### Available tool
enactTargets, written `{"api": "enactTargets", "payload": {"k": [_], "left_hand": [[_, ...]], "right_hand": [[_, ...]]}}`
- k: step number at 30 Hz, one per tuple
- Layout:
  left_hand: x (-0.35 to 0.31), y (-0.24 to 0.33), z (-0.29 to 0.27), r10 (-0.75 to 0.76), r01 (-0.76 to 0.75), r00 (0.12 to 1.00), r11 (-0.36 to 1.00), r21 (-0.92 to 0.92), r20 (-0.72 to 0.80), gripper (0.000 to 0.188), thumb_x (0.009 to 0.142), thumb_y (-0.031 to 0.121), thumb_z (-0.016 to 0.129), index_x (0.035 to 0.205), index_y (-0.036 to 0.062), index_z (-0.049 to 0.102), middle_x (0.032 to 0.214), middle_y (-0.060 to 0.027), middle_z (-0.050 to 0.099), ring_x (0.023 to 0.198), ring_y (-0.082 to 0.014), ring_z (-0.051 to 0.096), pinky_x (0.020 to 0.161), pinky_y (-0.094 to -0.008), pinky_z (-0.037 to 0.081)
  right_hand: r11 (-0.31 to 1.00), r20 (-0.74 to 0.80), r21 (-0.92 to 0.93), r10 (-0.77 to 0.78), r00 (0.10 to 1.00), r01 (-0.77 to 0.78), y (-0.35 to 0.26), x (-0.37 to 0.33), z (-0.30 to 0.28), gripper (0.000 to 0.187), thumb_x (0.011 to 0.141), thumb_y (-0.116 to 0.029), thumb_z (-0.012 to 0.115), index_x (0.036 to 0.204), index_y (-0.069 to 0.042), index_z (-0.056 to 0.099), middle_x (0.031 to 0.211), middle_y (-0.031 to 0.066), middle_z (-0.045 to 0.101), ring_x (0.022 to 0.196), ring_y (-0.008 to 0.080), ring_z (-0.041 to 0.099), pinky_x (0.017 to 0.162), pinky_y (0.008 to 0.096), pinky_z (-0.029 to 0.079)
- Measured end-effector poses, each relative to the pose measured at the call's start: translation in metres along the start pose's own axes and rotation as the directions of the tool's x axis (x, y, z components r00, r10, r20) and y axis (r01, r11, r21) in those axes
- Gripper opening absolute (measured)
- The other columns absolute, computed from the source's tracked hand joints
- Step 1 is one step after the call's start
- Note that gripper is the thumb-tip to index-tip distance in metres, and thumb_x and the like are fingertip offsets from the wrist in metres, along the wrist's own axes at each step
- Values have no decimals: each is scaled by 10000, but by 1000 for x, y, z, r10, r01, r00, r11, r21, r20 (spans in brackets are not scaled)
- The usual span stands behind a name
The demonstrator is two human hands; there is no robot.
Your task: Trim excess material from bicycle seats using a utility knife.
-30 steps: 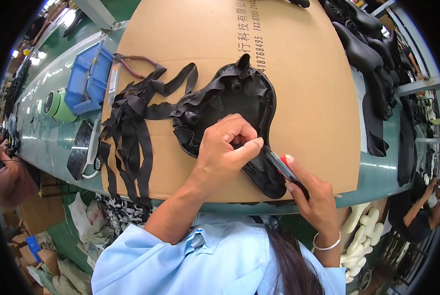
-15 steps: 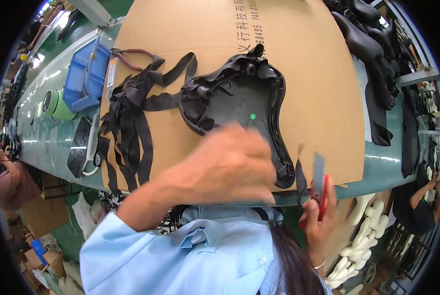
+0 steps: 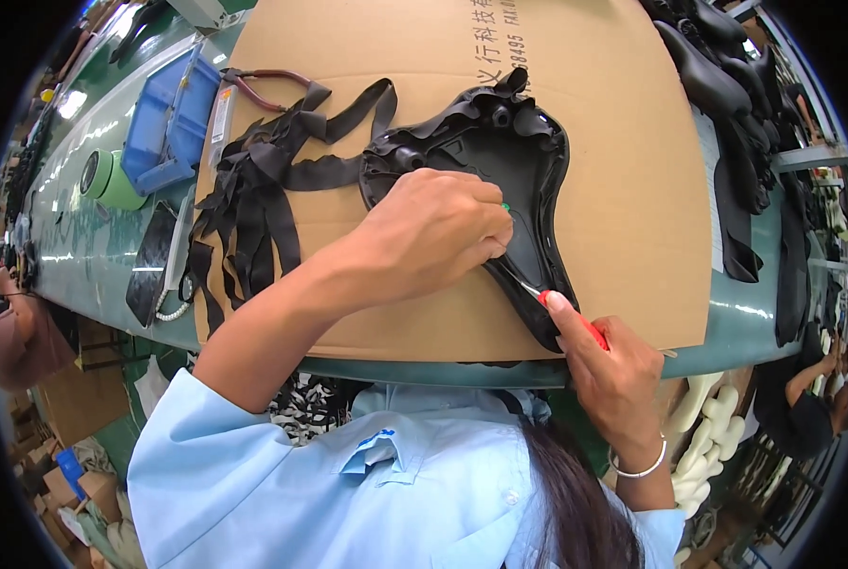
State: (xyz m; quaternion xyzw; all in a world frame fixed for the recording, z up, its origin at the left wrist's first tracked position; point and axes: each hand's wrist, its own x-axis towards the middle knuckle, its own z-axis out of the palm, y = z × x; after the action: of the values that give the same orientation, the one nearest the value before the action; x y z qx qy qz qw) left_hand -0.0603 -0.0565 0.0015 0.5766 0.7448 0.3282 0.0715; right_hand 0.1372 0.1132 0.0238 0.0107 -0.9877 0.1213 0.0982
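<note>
A black seat (image 3: 528,237) lies underside up, with dark cover material folded over its rim and gathered at the wide far end. My left hand (image 3: 433,228) is closed above the seat's left side, fingertips pressed together; what they pinch is hidden. My right hand (image 3: 613,375) grips a utility knife with a red handle (image 3: 590,332), near the seat's narrow near end. The knife's blade (image 3: 528,287) points up and left, over the seat's inner edge close to my left fingertips. I cannot tell whether the blade touches the cover.
Cardboard (image 3: 647,218) lies under the seat. To the left are black fabric strips (image 3: 263,171), red-handled pliers (image 3: 253,83), a blue bin (image 3: 168,123), a green tape roll (image 3: 120,180) and a phone-like dark slab (image 3: 149,261). More black seats (image 3: 703,71) are piled at right.
My blurred left hand has moved up over the seat and closed there. My right hand has brought the knife left, its blade now over the seat. The dark scrap beside the knife no longer shows.
</note>
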Motion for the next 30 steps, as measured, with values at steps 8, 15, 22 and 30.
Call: {"api": "enactTargets", "payload": {"k": [8,15,22,30], "left_hand": [[-3,1,-3,-59,59,998,998,-6,-11,77,789,129,647,782,52,644,756,-65,597,715,-267,593,610,-378,468],[31,27,16,-110,123,977,991,-60,185,114,738,120,650,722,10,630,699,-103,608,674,-259,614,603,-351,477],[48,11,16,-285,387,912,839,-382,296,185,702,162,661,719,-21,643,621,-77,578,565,-134,531,534,-276,409],[45,0,11,-311,438,892,419,-795,328,90,809,106,671,828,22,646,749,34,595,676,-41,507,640,-193,390]], "right_hand": [[967,278,-241,-6,960,76,18,-4,-57,601,735,7,637,1257,-292,625,648,39,456,538,183,483,485,342,389],[561,117,729,461,880,-391,14,-18,-28,586,968,-81,462,1502,-79,221,1170,106,573,704,89,510,585,252,479],[-173,660,738,389,643,-653,-27,-14,-15,548,982,-181,423,1484,-55,244,1084,94,568,639,100,548,533,229,490],[12,621,760,281,732,-650,-52,-7,-21,570,973,-117,430,1494,-48,208,1071,92,574,633,103,552,559,242,464]]}}
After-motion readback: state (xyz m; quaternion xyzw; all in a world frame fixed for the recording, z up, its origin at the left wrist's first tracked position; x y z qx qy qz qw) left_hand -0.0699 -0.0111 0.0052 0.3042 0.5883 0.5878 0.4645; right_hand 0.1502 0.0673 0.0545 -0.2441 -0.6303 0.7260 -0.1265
